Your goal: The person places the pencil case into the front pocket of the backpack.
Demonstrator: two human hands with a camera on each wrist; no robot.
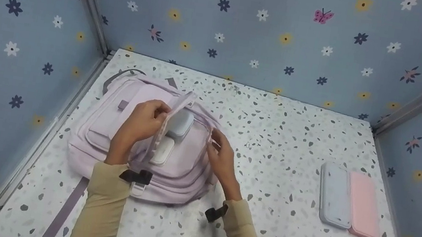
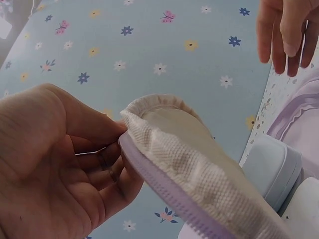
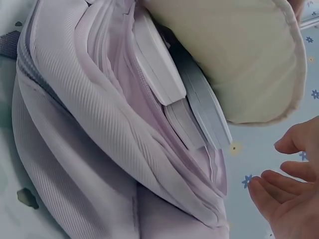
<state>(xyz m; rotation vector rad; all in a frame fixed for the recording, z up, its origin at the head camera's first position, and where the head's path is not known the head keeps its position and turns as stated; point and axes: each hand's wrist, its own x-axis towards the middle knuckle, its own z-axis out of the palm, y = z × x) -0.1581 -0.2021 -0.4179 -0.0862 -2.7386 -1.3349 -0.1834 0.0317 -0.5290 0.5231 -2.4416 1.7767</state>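
Note:
A lilac backpack (image 1: 110, 120) lies on its back on the table, its front compartment unzipped. My left hand (image 1: 143, 121) pinches the zippered edge of the raised flap (image 2: 174, 144) between thumb and fingertips. The flap's cream lining (image 3: 239, 55) shows. Inside the compartment sit a light blue rounded case (image 1: 181, 124) and a white case (image 1: 163, 151); the right wrist view shows a further pale case (image 3: 184, 122) under the white one. My right hand (image 1: 223, 156) hovers by the compartment's right edge, fingers loosely bent, holding nothing.
A pale blue flat case (image 1: 335, 195) and a pink flat case (image 1: 365, 205) lie side by side on the speckled table (image 1: 274, 144) at the right. A purple strap (image 1: 65, 209) trails toward the front. Flowered panels (image 1: 249, 28) enclose the back and sides.

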